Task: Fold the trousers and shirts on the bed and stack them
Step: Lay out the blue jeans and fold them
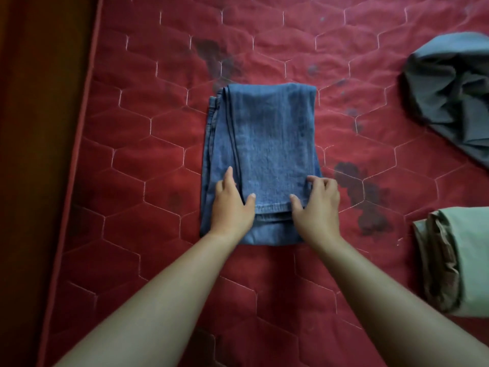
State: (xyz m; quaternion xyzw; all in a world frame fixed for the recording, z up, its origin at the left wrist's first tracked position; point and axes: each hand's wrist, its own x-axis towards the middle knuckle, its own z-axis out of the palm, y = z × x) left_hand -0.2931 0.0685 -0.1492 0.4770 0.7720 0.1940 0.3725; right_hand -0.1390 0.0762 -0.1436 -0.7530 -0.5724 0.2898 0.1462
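Fingers [229,176] of the left hand [232,205] lie straight and flat on the folded blue jeans [267,133], mid-frame. The right hand [318,205] curls over the bundle's right edge, thumb on top, pinching it. Denim looks heavy, fairly stiff, non-slip, so best lifted under both long sides. Red quilted mattress [132,154], stained. Crumpled grey garment [449,91] upper right, folded pale-green stack [471,260] lower right, dark wood [39,154] far left.

brown surface [31,154]: far left | dark stains [366,200]: right of centre
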